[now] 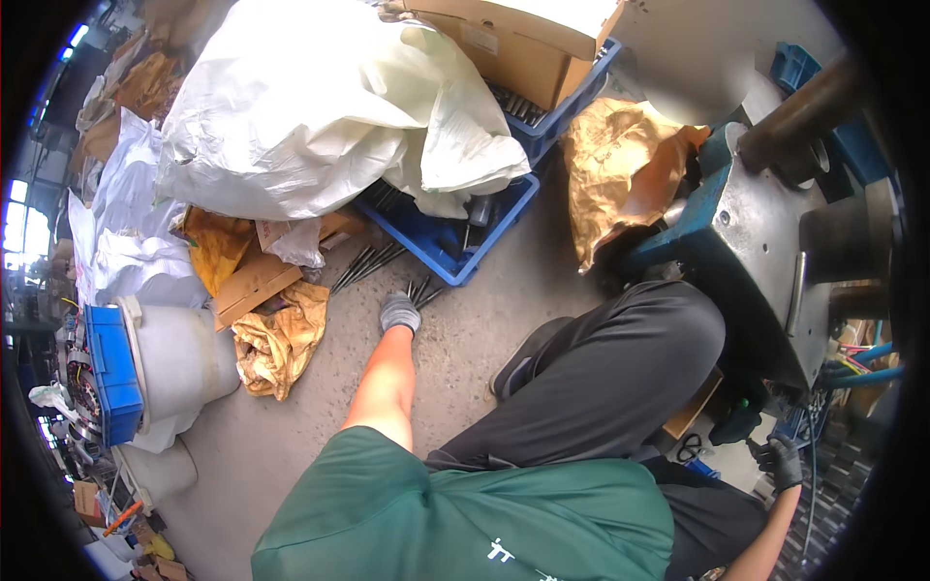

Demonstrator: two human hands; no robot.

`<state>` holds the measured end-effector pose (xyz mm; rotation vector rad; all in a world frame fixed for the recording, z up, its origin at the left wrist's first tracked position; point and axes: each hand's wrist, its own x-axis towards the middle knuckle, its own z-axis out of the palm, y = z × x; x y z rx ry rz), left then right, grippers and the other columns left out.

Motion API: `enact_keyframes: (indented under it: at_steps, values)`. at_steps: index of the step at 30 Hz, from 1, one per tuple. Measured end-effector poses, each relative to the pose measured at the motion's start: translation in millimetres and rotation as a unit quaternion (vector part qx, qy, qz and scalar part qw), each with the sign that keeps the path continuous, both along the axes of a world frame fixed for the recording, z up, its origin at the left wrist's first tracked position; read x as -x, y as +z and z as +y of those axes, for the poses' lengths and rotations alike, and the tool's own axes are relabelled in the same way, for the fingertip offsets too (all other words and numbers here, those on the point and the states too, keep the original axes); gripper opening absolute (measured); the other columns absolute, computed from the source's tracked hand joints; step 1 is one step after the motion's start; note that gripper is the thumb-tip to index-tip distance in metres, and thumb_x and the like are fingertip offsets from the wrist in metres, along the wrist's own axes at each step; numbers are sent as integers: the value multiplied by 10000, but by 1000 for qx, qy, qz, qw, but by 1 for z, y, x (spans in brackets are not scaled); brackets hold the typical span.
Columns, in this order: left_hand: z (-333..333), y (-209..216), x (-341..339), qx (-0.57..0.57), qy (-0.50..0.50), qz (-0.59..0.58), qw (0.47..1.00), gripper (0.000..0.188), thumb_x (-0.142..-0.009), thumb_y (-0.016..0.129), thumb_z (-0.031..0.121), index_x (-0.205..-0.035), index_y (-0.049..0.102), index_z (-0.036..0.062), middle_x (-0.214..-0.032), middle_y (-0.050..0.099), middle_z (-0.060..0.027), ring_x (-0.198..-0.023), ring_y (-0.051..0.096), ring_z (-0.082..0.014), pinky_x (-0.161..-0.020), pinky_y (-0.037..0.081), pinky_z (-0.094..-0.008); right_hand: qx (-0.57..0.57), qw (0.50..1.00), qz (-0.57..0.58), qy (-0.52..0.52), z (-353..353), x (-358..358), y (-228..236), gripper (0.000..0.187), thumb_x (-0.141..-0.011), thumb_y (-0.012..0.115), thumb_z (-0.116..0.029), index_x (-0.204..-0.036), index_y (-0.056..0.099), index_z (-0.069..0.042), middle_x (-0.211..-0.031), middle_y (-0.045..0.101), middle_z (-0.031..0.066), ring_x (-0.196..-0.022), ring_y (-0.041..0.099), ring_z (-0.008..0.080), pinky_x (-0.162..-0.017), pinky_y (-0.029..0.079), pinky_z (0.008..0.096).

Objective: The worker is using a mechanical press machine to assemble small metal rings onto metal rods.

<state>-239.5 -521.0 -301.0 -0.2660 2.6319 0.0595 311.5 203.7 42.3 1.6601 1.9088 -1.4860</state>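
My left hand [400,312], in a grey glove, reaches down to the floor and closes around several thin dark metal rods [423,292], whose ends stick out past the fingers. Beside it on the floor lies another loose bunch of metal rods [368,266]. Just beyond stands a blue plastic crate [463,269] with metal parts inside, partly covered by a big white woven sack [291,116]. Far off to the right, my right hand [778,460] wears a dark grey glove. Its fingers are apart, close to a black object [736,426], and nothing shows in them.
Crumpled brown paper [281,339] and a flattened cardboard piece [254,290] lie left of the rods. A torn paper bag [620,169] sits by a heavy metal machine [760,223] on the right. Another crate holds a cardboard box [504,44]. A blue bin [113,373] stands left.
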Motion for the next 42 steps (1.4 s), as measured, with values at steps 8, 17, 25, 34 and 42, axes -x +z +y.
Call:
enact_keyframes:
  at_steps: [8, 17, 25, 34, 42]
  values:
    - [22, 14, -2, 19, -36, -10, 999, 264, -808, 753, 113, -1059, 764, 33, -1140, 734, -242, -1115, 709, -374, -937, 586, -423, -29, 999, -2, 45, -6, 10, 5, 256, -995, 612, -223, -1178, 625, -45, -830, 717, 91, -637, 698, 181, -529, 565, 286]
    - [25, 23, -27, -23, -46, -29, 998, 356, -796, 703, 114, -1134, 682, 2, -1164, 700, -286, -1128, 680, -428, -964, 554, -481, -16, 998, -15, 54, -17, 28, 0, 238, -985, 609, -196, -1154, 631, -29, -807, 701, 83, -622, 676, 168, -532, 538, 285]
    - [6, 60, 4, 54, -232, -202, 950, 571, -819, 652, 177, -1350, 602, -26, -1214, 683, -311, -1148, 685, -408, -966, 550, -473, 1, 993, 92, 73, -11, 42, -11, 201, -973, 621, -158, -1093, 606, 3, -743, 657, 84, -553, 613, 149, -488, 477, 271]
    - [-17, 36, 6, 210, -446, -384, 781, 533, -957, 535, 438, -1407, 633, 169, -1446, 624, -114, -1317, 594, -338, -1104, 458, -461, 5, 989, 104, 106, -22, 70, -7, 218, -933, 627, -127, -1074, 606, 38, -691, 620, 90, -459, 568, 157, -408, 437, 285]
    - [-37, 28, -1, 198, -373, -395, 816, 566, -1015, 431, 460, -1569, 385, 355, -1559, 488, -127, -1391, 510, -340, -1187, 361, -479, -22, 985, 85, 149, -44, 81, 24, 277, -929, 627, -122, -1113, 632, 86, -701, 626, 114, -486, 578, 181, -442, 452, 291]
